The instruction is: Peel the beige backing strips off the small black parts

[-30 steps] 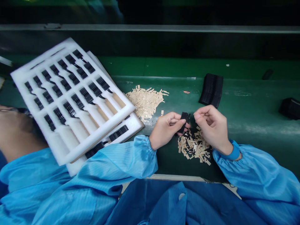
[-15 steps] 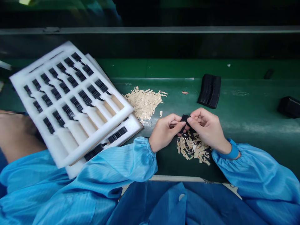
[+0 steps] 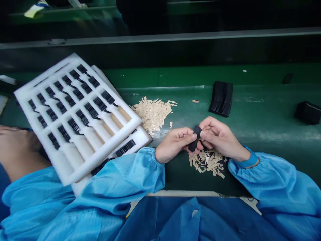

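My left hand (image 3: 174, 144) and my right hand (image 3: 220, 138) meet over the green surface (image 3: 263, 134), both pinching one small black part (image 3: 195, 142) between thumb and fingers. Just below the hands lies a small heap of tan strips mixed with black pieces (image 3: 208, 162). A larger heap of tan strips (image 3: 152, 112) lies beyond the left hand. Both arms wear blue sleeves.
Two stacked white foam trays (image 3: 75, 113) holding several black parts in slots lie tilted at the left, over my left forearm. A ribbed black stack (image 3: 221, 98) sits beyond the right hand, and another black block (image 3: 308, 112) at the far right. A metal rail (image 3: 160, 38) runs behind.
My right hand has closed in from a gap to meet the left on the black part. Both hands have shifted slightly toward me; the view has tilted a little.
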Demonstrator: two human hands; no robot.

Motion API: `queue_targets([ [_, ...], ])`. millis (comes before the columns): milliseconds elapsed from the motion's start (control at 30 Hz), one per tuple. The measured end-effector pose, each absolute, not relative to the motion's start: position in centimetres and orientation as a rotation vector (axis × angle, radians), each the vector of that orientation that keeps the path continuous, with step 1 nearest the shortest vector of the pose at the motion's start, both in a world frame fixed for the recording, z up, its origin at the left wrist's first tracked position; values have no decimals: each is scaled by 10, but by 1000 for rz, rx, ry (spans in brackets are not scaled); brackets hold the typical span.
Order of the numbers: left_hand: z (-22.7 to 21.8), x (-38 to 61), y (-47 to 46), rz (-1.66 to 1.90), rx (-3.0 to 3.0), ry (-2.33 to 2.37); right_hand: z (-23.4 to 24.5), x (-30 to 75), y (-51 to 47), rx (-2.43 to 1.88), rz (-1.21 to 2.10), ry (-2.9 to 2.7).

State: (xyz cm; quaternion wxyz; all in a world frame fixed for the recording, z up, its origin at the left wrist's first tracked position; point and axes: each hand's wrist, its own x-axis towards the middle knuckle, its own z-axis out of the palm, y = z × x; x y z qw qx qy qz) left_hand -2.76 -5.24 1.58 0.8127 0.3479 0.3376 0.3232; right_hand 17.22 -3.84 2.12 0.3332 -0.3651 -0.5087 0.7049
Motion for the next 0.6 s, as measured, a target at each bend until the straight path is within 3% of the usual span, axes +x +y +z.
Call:
queue_targets([
  [433,11,-28,-51,623,602,642,25,165,-42,-1002,1703,-1441],
  [600,13,-29,-49,628,605,674,30,172,-35,-1106,1397,-1461],
])
